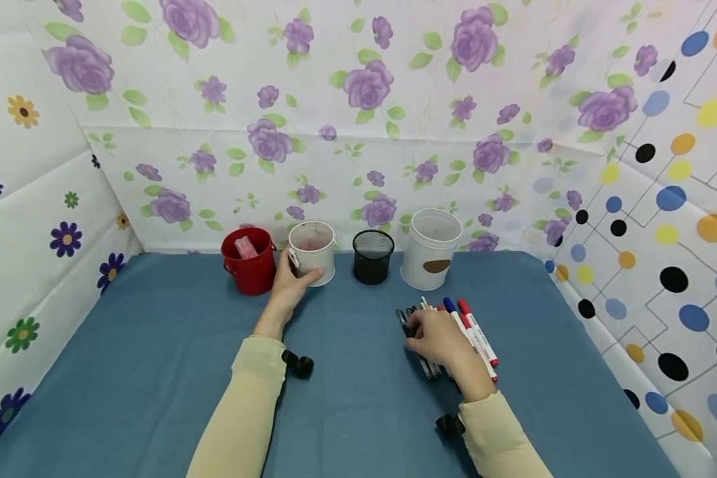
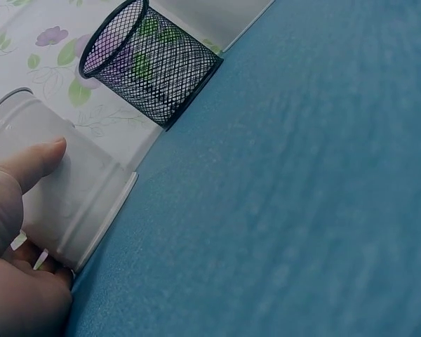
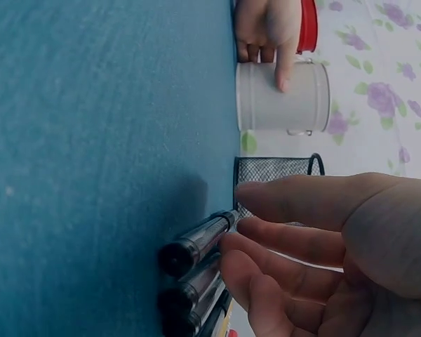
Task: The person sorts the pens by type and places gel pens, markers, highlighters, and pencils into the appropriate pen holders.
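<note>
From the head, the left hand [image 1: 290,289] grips the white pail [image 1: 322,257] between thumb and fingers at its left side. The pail stands upright, just beside the red pail [image 1: 255,271], so a careless turn of that wrist could knock the neighbour askew. The right hand [image 1: 441,335] is over the black pens [image 1: 427,366], which lie in a bunch on the table [image 1: 358,411] with the markers [image 1: 482,337] close alongside. Packed like this, they could roll or come away several at once if the fingers dig in sideways. The mesh cup [image 1: 371,267] and the large pail [image 1: 423,252] stand behind, near enough to be bumped by a long pen swung low.

From the left wrist, the thumb lies against the white pail's wall and the other fingers bend around near its base. Pressure from the thumb alone, high on the wall, might tip the light-looking pail.

From the right wrist, thumb and fingers are apart, loosely bent, with no pen clearly held; whether a fingertip touches one I cannot tell. The pens' smooth round barrels could slip from a pinch made too near their ends.
</note>
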The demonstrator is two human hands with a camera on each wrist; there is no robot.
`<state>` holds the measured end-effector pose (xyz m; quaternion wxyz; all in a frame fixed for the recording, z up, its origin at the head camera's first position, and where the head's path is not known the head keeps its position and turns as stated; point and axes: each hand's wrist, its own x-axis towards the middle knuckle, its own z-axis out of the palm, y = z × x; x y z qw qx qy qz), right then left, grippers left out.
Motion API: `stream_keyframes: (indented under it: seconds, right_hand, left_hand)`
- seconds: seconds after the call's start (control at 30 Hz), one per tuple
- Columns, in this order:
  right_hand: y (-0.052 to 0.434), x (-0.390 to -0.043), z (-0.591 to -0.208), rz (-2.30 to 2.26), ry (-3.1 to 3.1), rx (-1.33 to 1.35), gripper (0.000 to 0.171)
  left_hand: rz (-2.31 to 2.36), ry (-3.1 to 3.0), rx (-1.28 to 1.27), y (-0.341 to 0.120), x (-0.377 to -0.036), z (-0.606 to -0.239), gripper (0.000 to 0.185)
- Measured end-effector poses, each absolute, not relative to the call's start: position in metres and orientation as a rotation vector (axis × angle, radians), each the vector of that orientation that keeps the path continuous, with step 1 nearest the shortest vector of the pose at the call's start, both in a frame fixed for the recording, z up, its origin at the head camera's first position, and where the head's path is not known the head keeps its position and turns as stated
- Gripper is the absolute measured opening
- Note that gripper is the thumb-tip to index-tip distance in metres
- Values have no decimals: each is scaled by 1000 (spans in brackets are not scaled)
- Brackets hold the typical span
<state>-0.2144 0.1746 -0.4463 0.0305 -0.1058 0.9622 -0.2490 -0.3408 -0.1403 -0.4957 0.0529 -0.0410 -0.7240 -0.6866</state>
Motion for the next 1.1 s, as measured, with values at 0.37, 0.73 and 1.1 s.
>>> stream_keyframes:
  seconds: [0.37, 0.73, 1.1]
  right_hand:
    - [168, -210, -446, -742, 2942, -309, 23]
    - [160, -212, -445, -681, 2919, -214, 22]
    - [148, -219, -444, -555, 2947, -364, 20]
  left_hand:
    - [-2112, -2207, -110, -141, -340, -494, 92]
    - [-2141, -2248, -98, -137, -322, -464, 91]
    - [-2150, -2239, -97, -140, -317, -459, 89]
